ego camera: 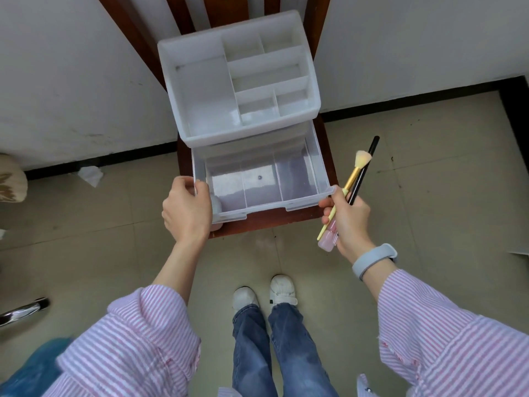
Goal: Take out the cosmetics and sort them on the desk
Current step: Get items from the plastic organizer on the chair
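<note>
A translucent white cosmetics organizer [200, 90] stands on a dark wooden chair seat [257, 222]; its top compartments show nothing inside. Its clear lower drawer [257, 184] is pulled out and looks bare. My left hand [186, 210] grips the drawer's front left corner, with a pale round object [215, 206] partly hidden under the fingers. My right hand [347, 219] touches the drawer's right corner while holding a yellow-handled makeup brush [356, 170], a black stick [366, 167] and a small pink bottle [327, 242].
The chair back [217, 10] leans against a white wall. Beige tiled floor surrounds the chair, with a crumpled tissue [90, 173] near the skirting. My feet in white shoes [263, 293] stand just before the seat. A chrome bar [23, 310] sits at lower left.
</note>
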